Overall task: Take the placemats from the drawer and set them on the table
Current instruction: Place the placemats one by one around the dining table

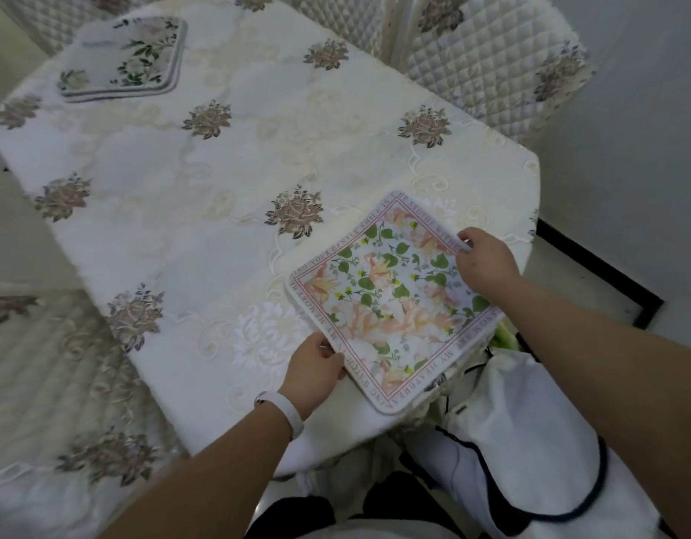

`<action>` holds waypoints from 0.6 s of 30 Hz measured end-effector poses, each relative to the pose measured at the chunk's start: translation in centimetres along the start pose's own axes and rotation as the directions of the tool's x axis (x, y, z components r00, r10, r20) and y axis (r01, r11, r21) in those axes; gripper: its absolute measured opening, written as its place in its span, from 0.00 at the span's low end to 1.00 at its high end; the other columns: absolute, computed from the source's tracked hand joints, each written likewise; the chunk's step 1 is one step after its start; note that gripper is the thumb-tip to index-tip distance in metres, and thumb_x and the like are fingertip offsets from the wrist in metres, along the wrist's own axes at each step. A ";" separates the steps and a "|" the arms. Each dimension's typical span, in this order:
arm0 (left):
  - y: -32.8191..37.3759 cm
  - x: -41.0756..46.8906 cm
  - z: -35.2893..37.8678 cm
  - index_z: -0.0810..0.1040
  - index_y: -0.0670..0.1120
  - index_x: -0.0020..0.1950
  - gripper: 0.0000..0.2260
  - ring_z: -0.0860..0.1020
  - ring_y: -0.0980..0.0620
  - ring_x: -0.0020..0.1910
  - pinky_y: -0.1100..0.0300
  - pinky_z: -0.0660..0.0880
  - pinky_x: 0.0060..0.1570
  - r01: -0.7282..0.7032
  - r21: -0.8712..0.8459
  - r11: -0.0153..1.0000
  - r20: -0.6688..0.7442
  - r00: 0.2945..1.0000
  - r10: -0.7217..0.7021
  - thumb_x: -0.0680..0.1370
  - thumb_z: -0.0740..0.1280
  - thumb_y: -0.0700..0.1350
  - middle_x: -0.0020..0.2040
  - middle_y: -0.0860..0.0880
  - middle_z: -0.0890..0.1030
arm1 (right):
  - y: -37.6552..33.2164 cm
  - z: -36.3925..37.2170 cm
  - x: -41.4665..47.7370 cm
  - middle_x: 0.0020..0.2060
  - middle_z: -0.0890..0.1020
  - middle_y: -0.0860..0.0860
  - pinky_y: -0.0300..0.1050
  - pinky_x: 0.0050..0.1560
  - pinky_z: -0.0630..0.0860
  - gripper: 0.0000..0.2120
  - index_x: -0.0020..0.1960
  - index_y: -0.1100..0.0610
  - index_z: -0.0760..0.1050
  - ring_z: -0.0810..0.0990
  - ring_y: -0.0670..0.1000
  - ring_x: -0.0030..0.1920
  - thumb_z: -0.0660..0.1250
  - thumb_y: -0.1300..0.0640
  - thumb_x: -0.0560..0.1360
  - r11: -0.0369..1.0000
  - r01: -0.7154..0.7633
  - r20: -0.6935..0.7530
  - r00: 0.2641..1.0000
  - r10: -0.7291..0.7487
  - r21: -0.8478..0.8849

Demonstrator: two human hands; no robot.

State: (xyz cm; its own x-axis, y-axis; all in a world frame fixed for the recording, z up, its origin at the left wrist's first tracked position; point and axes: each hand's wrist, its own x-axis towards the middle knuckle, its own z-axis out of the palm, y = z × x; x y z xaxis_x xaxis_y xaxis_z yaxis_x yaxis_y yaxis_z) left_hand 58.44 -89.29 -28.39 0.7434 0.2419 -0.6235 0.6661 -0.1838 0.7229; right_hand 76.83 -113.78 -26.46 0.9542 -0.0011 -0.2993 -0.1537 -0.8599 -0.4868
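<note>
A square floral placemat (390, 301) with pink flowers, green leaves and a lettered border lies at the near right corner of the table (204, 180), which wears a white embroidered cloth. My left hand (314, 373) pinches the mat's near left edge. My right hand (486, 262) pinches its far right edge. The mat's right corner hangs slightly past the table edge. A second stack of floral placemats (124, 58) with grey edges sits at the far left corner. No drawer is in view.
Quilted chairs (488, 56) stand behind the table's far right side, and another covered chair (44, 375) is at the near left. White fabric with dark trim (530, 441) hangs below my right arm. Bare floor (628, 169) lies to the right.
</note>
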 end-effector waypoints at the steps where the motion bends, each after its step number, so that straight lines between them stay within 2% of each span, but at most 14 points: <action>1: -0.3 0.1 0.0 0.75 0.50 0.49 0.07 0.82 0.48 0.42 0.58 0.81 0.39 -0.002 0.032 0.999 -0.016 1.000 0.003 0.79 0.64 0.37 0.48 0.46 0.82 | 0.1 0.1 0.0 0.52 0.81 0.58 0.45 0.35 0.69 0.16 0.65 0.57 0.72 0.76 0.55 0.39 0.60 0.61 0.78 1.000 0.010 -0.008 1.000 -0.010 -0.004; 3: -0.5 0.2 -0.1 0.74 0.51 0.49 0.06 0.82 0.47 0.42 0.54 0.82 0.43 -0.004 0.076 0.997 -0.052 0.999 0.008 0.79 0.65 0.39 0.47 0.47 0.82 | 0.2 0.5 0.0 0.53 0.81 0.58 0.45 0.36 0.70 0.17 0.66 0.58 0.72 0.76 0.56 0.40 0.59 0.61 0.78 1.000 0.005 -0.014 1.000 -0.005 -0.001; 8: -0.6 0.2 -0.3 0.75 0.51 0.52 0.06 0.83 0.49 0.41 0.51 0.81 0.46 0.000 0.080 0.997 -0.107 0.994 0.009 0.78 0.66 0.41 0.45 0.48 0.83 | 0.7 0.8 -0.6 0.55 0.81 0.57 0.45 0.38 0.69 0.20 0.70 0.57 0.68 0.76 0.55 0.41 0.58 0.61 0.79 1.000 -0.015 0.001 1.000 0.015 0.024; 10: -0.8 0.2 -0.4 0.75 0.51 0.53 0.07 0.83 0.50 0.41 0.53 0.81 0.44 -0.005 0.086 0.996 -0.105 0.994 0.014 0.78 0.66 0.41 0.45 0.49 0.83 | 0.8 0.8 -0.8 0.55 0.81 0.56 0.47 0.41 0.72 0.21 0.71 0.56 0.68 0.76 0.55 0.42 0.59 0.61 0.78 1.000 0.001 0.002 1.000 -0.001 0.016; 13: -0.9 0.2 -0.4 0.76 0.51 0.53 0.07 0.83 0.50 0.41 0.62 0.78 0.38 -0.001 0.042 0.999 -0.100 0.995 0.006 0.78 0.66 0.40 0.45 0.48 0.84 | 0.8 1.1 -0.6 0.57 0.81 0.56 0.50 0.47 0.76 0.21 0.71 0.55 0.68 0.76 0.55 0.45 0.59 0.62 0.78 1.000 0.007 -0.005 1.000 -0.007 0.013; 18: -1.1 0.4 -0.2 0.77 0.46 0.54 0.06 0.83 0.49 0.40 0.59 0.80 0.40 0.019 -0.019 1.000 -0.069 0.997 -0.021 0.78 0.67 0.39 0.44 0.46 0.84 | 0.3 1.1 0.5 0.56 0.81 0.58 0.48 0.43 0.75 0.23 0.70 0.56 0.70 0.77 0.58 0.45 0.58 0.66 0.76 0.999 -0.007 -0.045 0.999 0.010 0.047</action>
State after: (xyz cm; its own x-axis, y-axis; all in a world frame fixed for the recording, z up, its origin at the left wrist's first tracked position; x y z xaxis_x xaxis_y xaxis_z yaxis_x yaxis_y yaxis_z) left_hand 58.01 -88.77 -29.37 0.7236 0.3111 -0.6161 0.6790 -0.1607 0.7164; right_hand 76.99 -113.52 -27.69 0.9633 -0.0325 -0.2664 -0.1727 -0.8349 -0.5226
